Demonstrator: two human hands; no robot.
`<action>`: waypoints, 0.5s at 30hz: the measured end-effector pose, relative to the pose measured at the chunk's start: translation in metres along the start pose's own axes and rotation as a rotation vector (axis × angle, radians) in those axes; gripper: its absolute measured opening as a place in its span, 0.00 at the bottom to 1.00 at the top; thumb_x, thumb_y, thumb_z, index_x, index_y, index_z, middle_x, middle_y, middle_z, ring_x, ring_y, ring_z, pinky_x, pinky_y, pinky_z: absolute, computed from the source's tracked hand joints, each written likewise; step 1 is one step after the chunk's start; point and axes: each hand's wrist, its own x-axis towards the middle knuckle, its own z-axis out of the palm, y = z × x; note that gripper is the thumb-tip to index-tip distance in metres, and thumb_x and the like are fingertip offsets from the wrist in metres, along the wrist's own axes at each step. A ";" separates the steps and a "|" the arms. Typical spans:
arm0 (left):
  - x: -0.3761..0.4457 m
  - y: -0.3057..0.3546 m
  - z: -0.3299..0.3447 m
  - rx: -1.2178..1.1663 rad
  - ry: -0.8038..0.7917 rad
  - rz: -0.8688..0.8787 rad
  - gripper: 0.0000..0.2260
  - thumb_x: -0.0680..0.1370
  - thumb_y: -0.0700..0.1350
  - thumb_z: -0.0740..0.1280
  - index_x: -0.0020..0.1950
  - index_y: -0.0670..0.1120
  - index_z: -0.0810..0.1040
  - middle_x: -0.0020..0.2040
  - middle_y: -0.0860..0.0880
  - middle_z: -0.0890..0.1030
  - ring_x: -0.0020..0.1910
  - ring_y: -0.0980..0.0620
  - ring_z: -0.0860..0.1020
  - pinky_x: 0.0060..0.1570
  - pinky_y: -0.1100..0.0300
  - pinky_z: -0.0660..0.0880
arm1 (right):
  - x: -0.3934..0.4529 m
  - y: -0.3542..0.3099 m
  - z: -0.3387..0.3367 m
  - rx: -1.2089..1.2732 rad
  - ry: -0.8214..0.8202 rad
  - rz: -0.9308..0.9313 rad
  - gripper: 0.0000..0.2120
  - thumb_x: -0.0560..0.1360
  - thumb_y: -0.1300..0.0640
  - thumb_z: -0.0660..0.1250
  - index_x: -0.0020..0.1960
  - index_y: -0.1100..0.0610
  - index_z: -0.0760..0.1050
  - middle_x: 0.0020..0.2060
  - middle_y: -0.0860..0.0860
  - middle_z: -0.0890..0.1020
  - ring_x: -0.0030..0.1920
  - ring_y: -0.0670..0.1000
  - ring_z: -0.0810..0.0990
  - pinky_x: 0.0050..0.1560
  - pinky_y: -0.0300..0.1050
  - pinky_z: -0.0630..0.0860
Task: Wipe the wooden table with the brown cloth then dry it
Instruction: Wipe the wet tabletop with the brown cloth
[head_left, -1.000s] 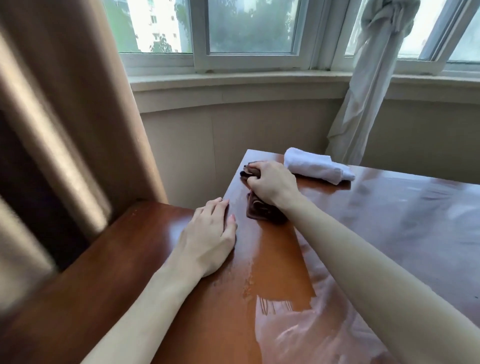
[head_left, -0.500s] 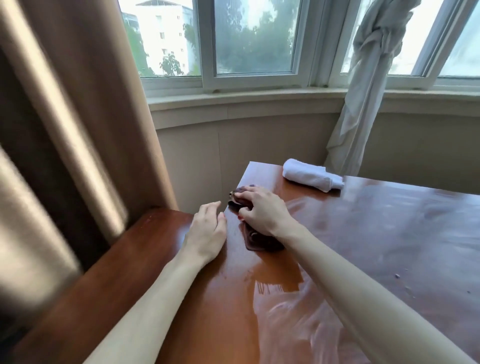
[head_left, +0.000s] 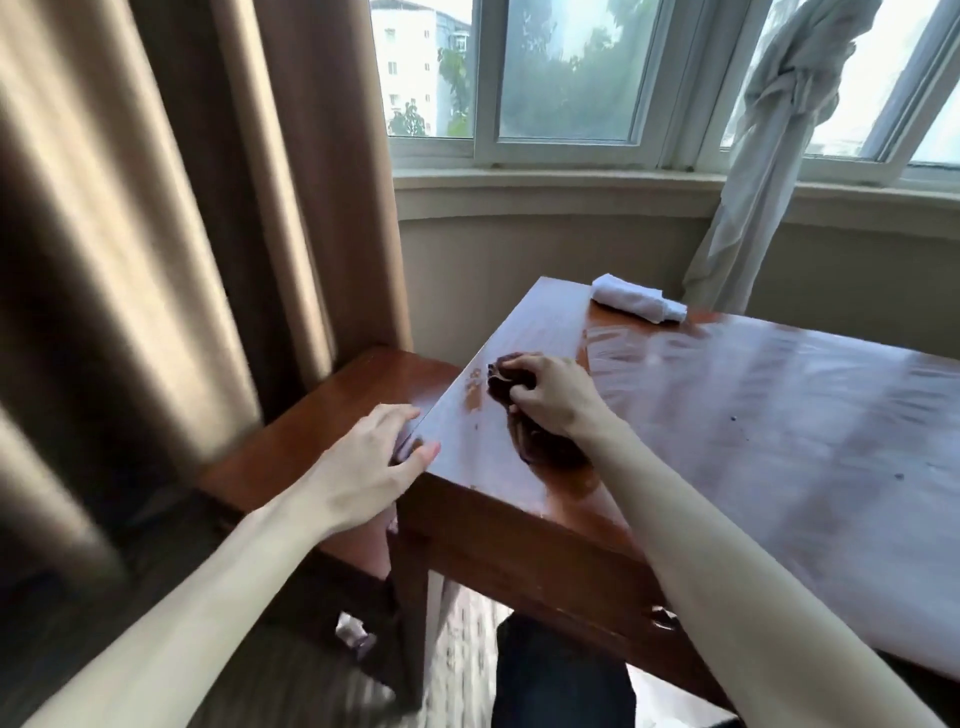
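Right hand pressing a crumpled dark-brown cloth on the glossy reddish wooden table.
Its curled fingers grip the cloth near the table's left edge; the left hand rests there, fingers seemingly loose. A rolled white towel lies at the far edge.

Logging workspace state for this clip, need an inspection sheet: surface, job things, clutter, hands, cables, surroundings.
Surface: wooden table, glossy, wet streaks near the far corner, a few dark specks on the right part.
Job's things: brown cloth bunched on the table near its left edge; rolled white towel lying at the far edge.
Clutter: nothing seen on the table besides the specks.
Hands: right hand grips the brown cloth; left hand rests with fingers straight at the table's left edge.
Cables: nothing seen.
Surroundings: lower wooden surface left of the table, brown curtain, knotted white curtain, window.
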 end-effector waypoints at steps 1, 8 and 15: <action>-0.018 -0.003 0.000 -0.010 -0.026 0.004 0.31 0.79 0.67 0.60 0.78 0.52 0.64 0.74 0.59 0.67 0.71 0.58 0.69 0.73 0.55 0.65 | -0.007 -0.015 0.008 -0.052 0.036 0.034 0.20 0.73 0.55 0.65 0.64 0.49 0.81 0.65 0.46 0.81 0.65 0.54 0.78 0.62 0.47 0.75; -0.023 0.003 0.011 -0.217 0.034 -0.067 0.27 0.81 0.62 0.61 0.77 0.51 0.67 0.72 0.58 0.70 0.64 0.58 0.74 0.69 0.61 0.65 | -0.074 -0.043 0.006 0.068 -0.094 -0.265 0.22 0.72 0.54 0.64 0.64 0.42 0.81 0.66 0.37 0.78 0.68 0.41 0.74 0.67 0.39 0.71; -0.038 -0.008 0.018 -0.195 0.091 -0.066 0.24 0.82 0.61 0.57 0.75 0.53 0.67 0.69 0.56 0.71 0.57 0.48 0.81 0.67 0.49 0.72 | -0.043 -0.027 0.012 -0.104 0.013 -0.012 0.20 0.72 0.54 0.64 0.62 0.50 0.83 0.64 0.48 0.82 0.64 0.53 0.79 0.62 0.50 0.77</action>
